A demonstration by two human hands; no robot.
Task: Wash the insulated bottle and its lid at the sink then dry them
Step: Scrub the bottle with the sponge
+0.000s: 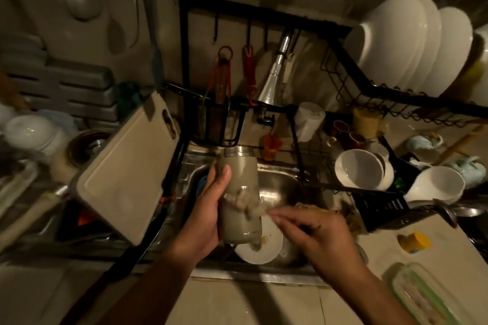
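Fingers of the left hand (pixel 208 211) grip one bottle (pixel 239 169) — the right hand (pixel 319 235) too blurred to tell.

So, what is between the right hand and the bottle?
In the head view, a pale scrubber or cloth, too blurred to name, lies between the right hand and the side of the bottle, which the left hand grips.
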